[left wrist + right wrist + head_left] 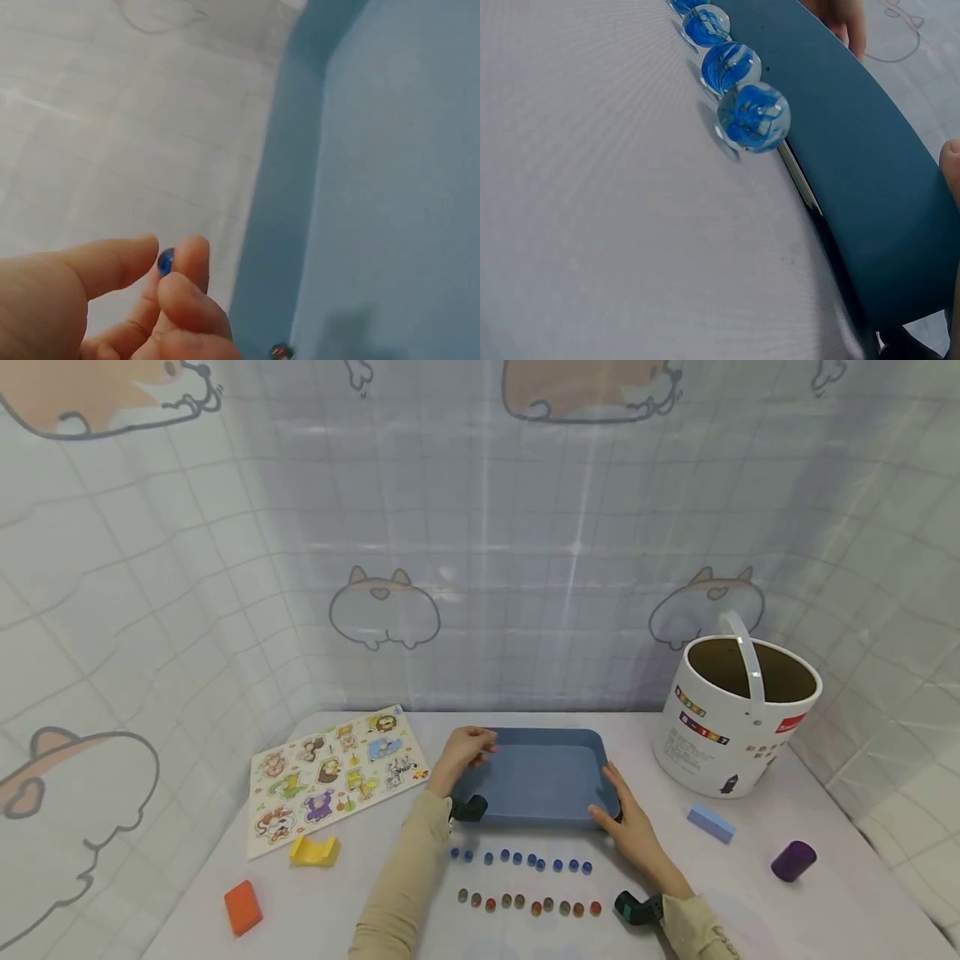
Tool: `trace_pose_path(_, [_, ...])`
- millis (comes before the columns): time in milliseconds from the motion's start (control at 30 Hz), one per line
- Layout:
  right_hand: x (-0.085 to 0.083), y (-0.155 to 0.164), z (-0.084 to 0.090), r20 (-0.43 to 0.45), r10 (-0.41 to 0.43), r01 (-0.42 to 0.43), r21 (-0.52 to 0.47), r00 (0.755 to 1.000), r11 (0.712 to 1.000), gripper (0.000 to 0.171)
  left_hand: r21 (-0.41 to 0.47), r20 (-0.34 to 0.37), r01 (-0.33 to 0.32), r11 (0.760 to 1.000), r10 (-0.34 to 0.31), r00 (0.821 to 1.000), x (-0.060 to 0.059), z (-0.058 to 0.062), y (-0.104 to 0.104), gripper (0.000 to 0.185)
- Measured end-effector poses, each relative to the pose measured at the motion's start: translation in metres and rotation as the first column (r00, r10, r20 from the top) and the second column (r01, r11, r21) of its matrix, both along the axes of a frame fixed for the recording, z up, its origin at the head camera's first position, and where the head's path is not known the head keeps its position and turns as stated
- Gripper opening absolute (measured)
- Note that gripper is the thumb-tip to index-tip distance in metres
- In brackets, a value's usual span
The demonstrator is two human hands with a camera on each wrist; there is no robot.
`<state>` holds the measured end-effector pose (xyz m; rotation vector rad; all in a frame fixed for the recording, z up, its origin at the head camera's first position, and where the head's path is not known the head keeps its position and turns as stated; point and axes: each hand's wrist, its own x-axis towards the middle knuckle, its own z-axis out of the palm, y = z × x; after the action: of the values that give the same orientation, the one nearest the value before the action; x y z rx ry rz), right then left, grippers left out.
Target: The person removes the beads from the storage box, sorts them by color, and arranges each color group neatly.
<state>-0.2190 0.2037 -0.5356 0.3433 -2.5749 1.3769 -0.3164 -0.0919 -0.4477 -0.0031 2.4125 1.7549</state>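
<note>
Thumb and fingertips of my left hand (467,750) pinch a small blue marble (166,262) by the left side of the blue-grey tray (547,777). My right hand (633,827) spreads over the tray's near right corner, thumb at the near rim and fingers along the right side. Inside the tray's left wall, the left wrist view shows a reddish-brown marble (281,351). A row of blue marbles (517,858) lies before the tray; close up, one clear blue-swirled marble (754,117) sits beside its wall. Nearer still runs a row of brown and red marbles (536,909).
On the left lie an animal puzzle board (330,777), a yellow curved block (315,852) and an orange block (243,907). A white bucket (705,735) with a handle stands at right, near a light-blue block (711,823) and a purple cylinder (793,862).
</note>
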Motion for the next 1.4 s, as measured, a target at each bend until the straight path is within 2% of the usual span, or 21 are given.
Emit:
trace_pose_path(100, [0.0,0.0,0.001,0.001,0.003,-0.003,0.005,1.0,1.0,0.075,-0.007,-0.01,0.011,1.0,-0.011,1.0,0.015,0.004,-0.016,0.031])
trace_pose_path(400, [0.0,0.0,0.0,0.016,-0.009,0.009,0.016,1.0,1.0,0.075,-0.038,0.041,-0.039,0.999,0.041,0.998,0.069,0.002,-0.063,0.022])
trace_pose_path(533, [-0.001,0.002,0.001,0.019,-0.011,0.011,0.018,1.0,1.0,0.075,-0.101,0.049,-0.021,0.995,0.026,0.998,0.093,-0.007,-0.074,0.017])
trace_pose_path(667, [0.0,0.003,0.001,0.019,-0.005,0.005,0.015,1.0,1.0,0.075,-0.164,0.051,0.033,0.986,-0.025,0.998,0.109,-0.021,-0.078,0.017])
trace_pose_path(767, [0.0,0.003,0.001,0.023,-0.003,0.003,0.014,1.0,1.0,0.075,-0.225,0.034,0.081,0.971,-0.075,0.997,0.116,-0.03,-0.077,0.016])
trace_pose_path(867, [0.0,0.001,0.001,0.029,-0.008,0.008,0.016,1.0,1.0,0.075,-0.286,0.013,0.098,0.953,-0.098,0.995,0.12,-0.036,-0.074,0.014])
trace_pose_path(1000, [0.0,0.0,0.002,0.032,-0.009,0.008,0.02,0.999,1.0,0.076,-0.331,0.027,0.102,0.938,-0.099,0.995,0.124,-0.041,-0.073,0.013])
trace_pose_path(1233, [-0.001,0.001,0.005,0.019,-0.003,0.003,0.014,1.0,1.0,0.076,-0.338,0.048,0.096,0.936,-0.084,0.995,0.125,-0.042,-0.071,0.013])
trace_pose_path(1400, [0.0,0.001,0.005,0.019,-0.002,0.002,0.018,1.0,1.0,0.076,-0.368,0.06,0.096,0.925,-0.079,0.995,0.126,-0.042,-0.07,0.013])
